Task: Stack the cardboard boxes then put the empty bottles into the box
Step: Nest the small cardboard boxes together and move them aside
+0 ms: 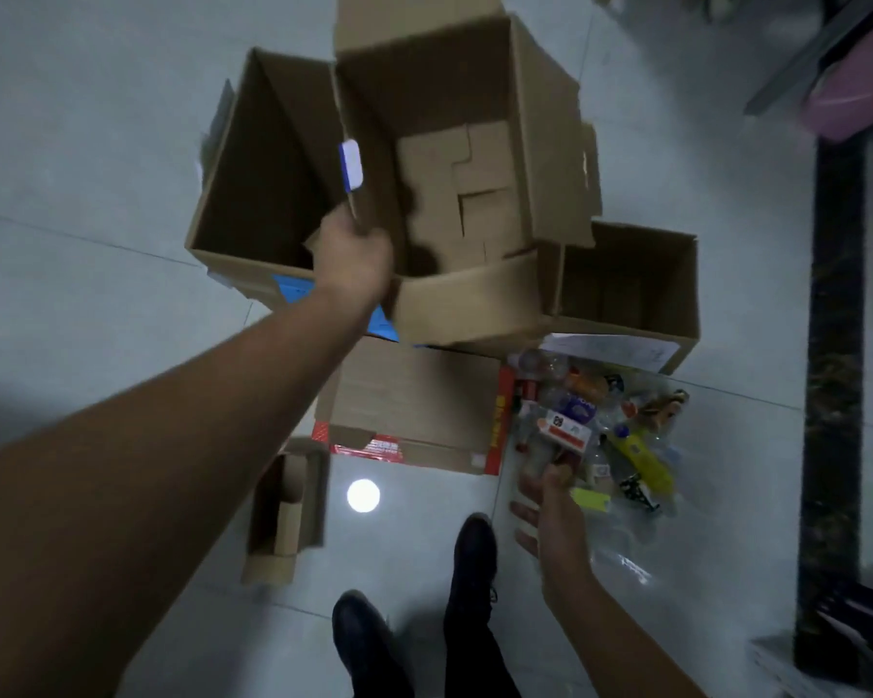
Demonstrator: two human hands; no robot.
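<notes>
A large open cardboard box (540, 158) stands raised in the middle, its flaps up and its bottom bare. My left hand (354, 254) grips its near-left wall. Beside it on the left is a second open box (223, 193), and a third open box (676, 274) sits at the right. A flattened box with red print (414, 400) lies on the floor in front. A heap of empty plastic bottles (601, 435) lies to the right of it. My right hand (550, 516) reaches into the heap, fingers closed around a clear bottle with a white and orange label (560, 430).
A small narrow cardboard box (283, 511) lies on the grey tiled floor at lower left. My two dark shoes (470, 551) are at the bottom middle. A dark post (827, 395) runs down the right side, with pink material (858, 93) at upper right.
</notes>
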